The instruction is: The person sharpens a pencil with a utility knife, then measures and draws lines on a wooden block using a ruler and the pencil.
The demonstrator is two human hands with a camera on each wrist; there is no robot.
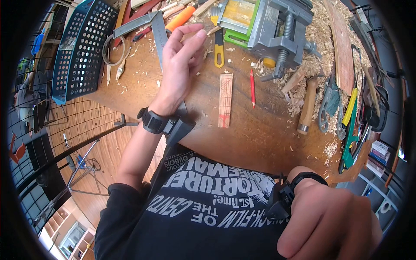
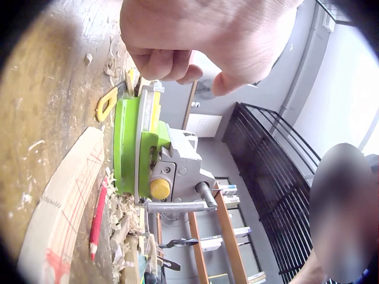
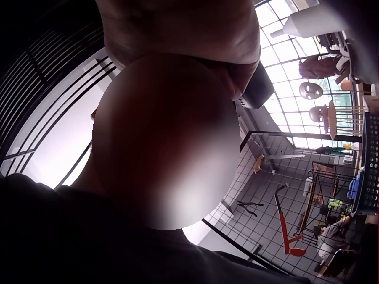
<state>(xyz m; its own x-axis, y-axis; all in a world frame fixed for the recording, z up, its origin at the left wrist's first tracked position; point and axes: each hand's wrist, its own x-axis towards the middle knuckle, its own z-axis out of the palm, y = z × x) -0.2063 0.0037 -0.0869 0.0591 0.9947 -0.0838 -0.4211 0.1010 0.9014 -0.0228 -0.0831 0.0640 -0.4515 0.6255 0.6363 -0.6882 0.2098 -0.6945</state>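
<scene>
My left hand (image 1: 184,60) is above the table, its fingers loosely bent with nothing held; the left wrist view shows the same hand (image 2: 201,41) from behind. To its right lies a small wood strip (image 1: 225,97) with red lines and a red patch at one end, also seen as the strip (image 2: 65,207) at lower left. A red pencil (image 1: 252,89) lies beside the strip, not touching it. My right hand (image 1: 329,216) is raised close to the head camera, fingers bent; its fingertips are hidden. In the right wrist view the hand (image 3: 183,29) is dark.
A metal vise (image 1: 281,30) and a yellow-handled tool (image 1: 219,54) are at the back. A blue perforated basket (image 1: 82,56), a metal square (image 1: 159,37) and a tape ring (image 1: 113,63) stand or lie at left. A wooden handle (image 1: 308,102), shavings and several tools lie at right.
</scene>
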